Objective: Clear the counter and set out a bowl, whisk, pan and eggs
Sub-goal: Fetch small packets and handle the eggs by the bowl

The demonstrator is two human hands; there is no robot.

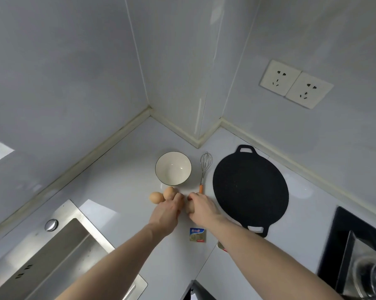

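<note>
We see a white desk [122, 176] set into a wall corner. Toward the desk's back corner stands a white bowl [173, 168], upright and empty. Just to its right lies a wire whisk [205, 167], its orange handle pointing toward the front edge. Right of the whisk lies a flat black pan [250, 189] with 2 loop handles. In front of the bowl rest 2 brown eggs [161, 195], touching each other. The left hand [166, 211] reaches beside them, its fingertips at the nearer egg; we cannot tell its grip. The right hand [201, 207] is curled around a third egg [189, 209], held just above or on the desk. Nearer the front edge lies a small blue-and-gold packet [197, 234]. A steel sink [59, 254] occupies the left side, a hob [360, 252] the right edge. 2 wall sockets [296, 83] sit above the pan.
</note>
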